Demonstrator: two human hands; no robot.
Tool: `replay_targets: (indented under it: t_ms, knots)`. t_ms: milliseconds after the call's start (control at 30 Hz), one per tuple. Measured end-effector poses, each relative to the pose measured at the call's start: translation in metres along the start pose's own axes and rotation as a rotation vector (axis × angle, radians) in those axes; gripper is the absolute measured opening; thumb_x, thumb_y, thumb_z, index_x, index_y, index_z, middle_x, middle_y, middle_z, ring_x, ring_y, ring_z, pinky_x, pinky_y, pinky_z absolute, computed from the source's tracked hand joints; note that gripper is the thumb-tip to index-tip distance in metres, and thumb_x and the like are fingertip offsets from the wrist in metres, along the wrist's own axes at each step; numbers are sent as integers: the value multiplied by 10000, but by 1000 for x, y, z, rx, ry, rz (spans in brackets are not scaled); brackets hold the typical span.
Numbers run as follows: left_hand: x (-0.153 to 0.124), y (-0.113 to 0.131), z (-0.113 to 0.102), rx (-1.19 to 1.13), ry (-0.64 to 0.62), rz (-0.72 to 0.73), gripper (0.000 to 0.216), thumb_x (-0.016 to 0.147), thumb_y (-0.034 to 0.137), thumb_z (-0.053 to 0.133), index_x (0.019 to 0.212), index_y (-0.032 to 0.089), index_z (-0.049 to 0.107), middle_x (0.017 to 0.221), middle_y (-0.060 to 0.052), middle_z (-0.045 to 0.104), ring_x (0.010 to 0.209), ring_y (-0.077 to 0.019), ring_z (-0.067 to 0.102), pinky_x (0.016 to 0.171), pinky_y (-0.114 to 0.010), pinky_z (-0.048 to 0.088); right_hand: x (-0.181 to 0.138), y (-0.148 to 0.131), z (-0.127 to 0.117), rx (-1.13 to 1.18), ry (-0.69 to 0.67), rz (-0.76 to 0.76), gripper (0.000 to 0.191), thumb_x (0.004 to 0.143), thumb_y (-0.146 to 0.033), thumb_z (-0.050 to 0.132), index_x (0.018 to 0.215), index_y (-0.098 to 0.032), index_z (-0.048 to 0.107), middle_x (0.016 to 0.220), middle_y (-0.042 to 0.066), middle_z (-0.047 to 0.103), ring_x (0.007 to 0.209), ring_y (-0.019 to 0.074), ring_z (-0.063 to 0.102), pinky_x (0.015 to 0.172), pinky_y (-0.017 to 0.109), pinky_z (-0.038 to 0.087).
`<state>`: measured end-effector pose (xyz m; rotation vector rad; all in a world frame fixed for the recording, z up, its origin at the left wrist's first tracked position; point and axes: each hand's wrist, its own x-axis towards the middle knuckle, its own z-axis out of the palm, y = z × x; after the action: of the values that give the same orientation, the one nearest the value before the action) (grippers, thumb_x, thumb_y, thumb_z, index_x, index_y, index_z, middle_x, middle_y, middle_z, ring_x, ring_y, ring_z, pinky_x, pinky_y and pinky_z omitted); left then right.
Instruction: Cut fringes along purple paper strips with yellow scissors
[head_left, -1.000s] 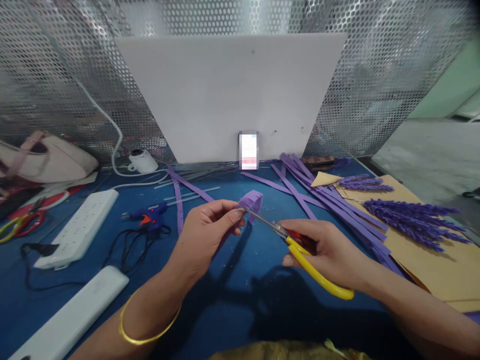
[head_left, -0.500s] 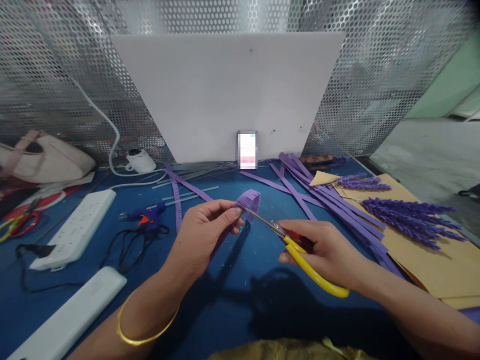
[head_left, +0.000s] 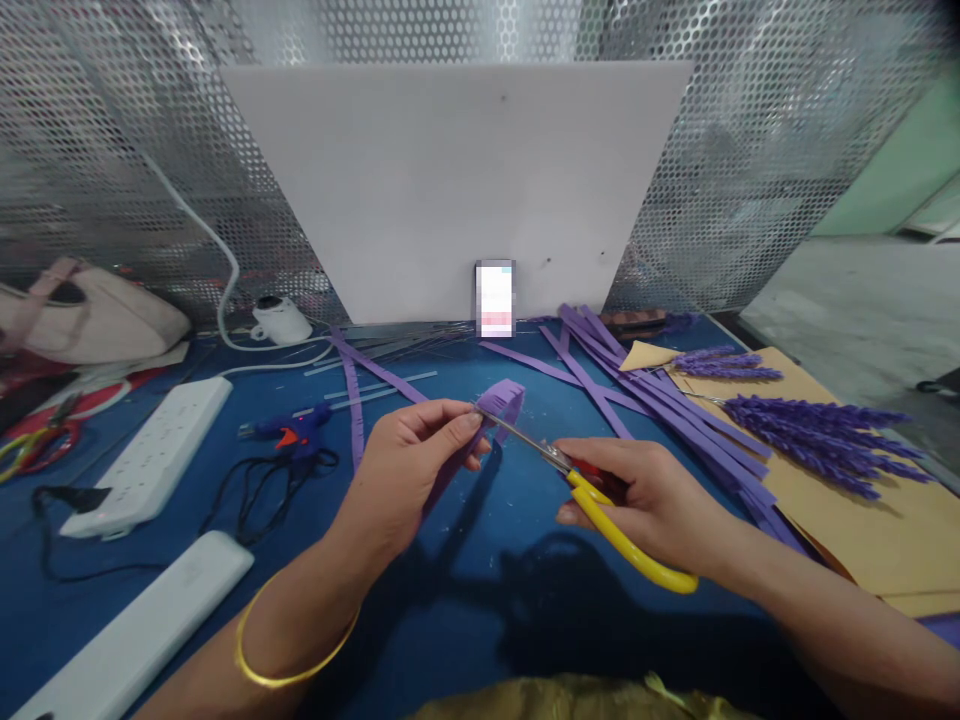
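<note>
Between the thumb and fingers of my left hand (head_left: pixel 424 455) is pinched a purple paper strip (head_left: pixel 506 400), which curls into a loop beyond the fingertips and shows small cuts along its edge. My right hand (head_left: pixel 645 500) grips a pair of scissors (head_left: pixel 622 535) with yellow and red handles. Their blades point left and touch the strip right by my left thumb; the tips are partly hidden there. Both hands are above the blue table (head_left: pixel 480 620).
Purple strips (head_left: pixel 667 420) lie at right beside brown paper (head_left: pixel 840 530) with lavender stems (head_left: pixel 817 430). A blue glue gun (head_left: pixel 300 430), power strips (head_left: pixel 161 450), and other scissors (head_left: pixel 52 440) are at left. A phone (head_left: pixel 495 298) leans on a white board (head_left: pixel 450 180).
The strip's loop has shifted and turned slightly at the blades. Both hands keep nearly the same place and hold.
</note>
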<state>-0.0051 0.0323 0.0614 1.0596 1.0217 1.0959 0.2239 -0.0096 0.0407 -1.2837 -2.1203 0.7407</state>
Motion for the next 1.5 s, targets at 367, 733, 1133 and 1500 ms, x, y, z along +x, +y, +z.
replay_targets:
  t_ms: [367,733,1133,1500]
  knots:
    - [2,4,-2,-24,-26,-89,143,657,277,840,641,167,751,538,-4,674,506,-92,572,499,-174,421,1,-2,-2,348,-130,109,387,866,-531,681,964,-158,714,732,-18,542,630,129,422,560,236,362]
    - [2,1,-2,-4,-14,-20,87,690,241,842,707,175,789,591,6,696,578,-79,593,591,-160,456,-1,1,0,109,-13,44,341,844,-469,731,1042,-191,728,799,21,647,664,156,529,579,241,422]
    - [3,-3,-4,37,-22,42,68,715,241,828,737,183,799,609,8,706,594,-82,602,604,-162,468,-3,2,1,11,25,-10,381,865,-515,702,1056,-185,699,841,38,667,661,154,538,585,244,412]
    - [4,-1,-4,0,-8,7,74,700,235,840,732,184,796,607,-1,727,584,-84,625,602,-155,490,-3,3,0,-21,49,-50,418,874,-519,697,1080,-156,710,795,42,652,617,141,489,559,243,383]
